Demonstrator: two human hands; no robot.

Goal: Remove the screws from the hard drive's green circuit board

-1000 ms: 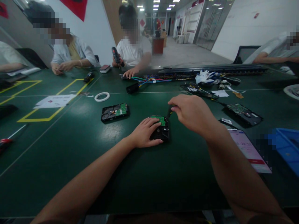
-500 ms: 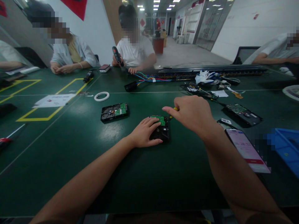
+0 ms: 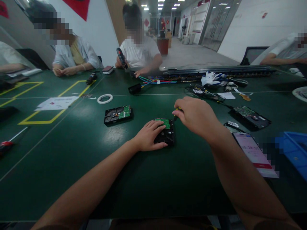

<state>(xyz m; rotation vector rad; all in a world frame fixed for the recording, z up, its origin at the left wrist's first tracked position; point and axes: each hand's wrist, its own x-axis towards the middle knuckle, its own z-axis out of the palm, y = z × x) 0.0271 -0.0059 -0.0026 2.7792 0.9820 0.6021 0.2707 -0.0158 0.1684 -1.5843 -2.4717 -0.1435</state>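
Observation:
A black hard drive (image 3: 170, 135) with a green circuit board lies on the green table before me. My left hand (image 3: 149, 136) rests flat on its left part, fingers spread over the board and thumb along the near side. Closed around a yellow-and-black screwdriver (image 3: 177, 113), my right hand (image 3: 195, 113) is at the drive's far right corner. The screwdriver points downward; its tip is too small to make out. Another hard drive (image 3: 118, 115) lies to the left, and a third hard drive (image 3: 250, 117) lies beyond my right forearm.
A lit phone (image 3: 254, 155) and a blue bin (image 3: 296, 153) are at the right. White gloves (image 3: 213, 79) and cables lie farther back. A tape ring (image 3: 105, 99), paper (image 3: 56, 103) and red-handled screwdriver (image 3: 7, 145) lie left. A person opposite holds a power tool (image 3: 122, 58).
My right hand has shifted slightly left, and its fingers have curled closer around the screwdriver. My left hand and the hard drive under it keep their place.

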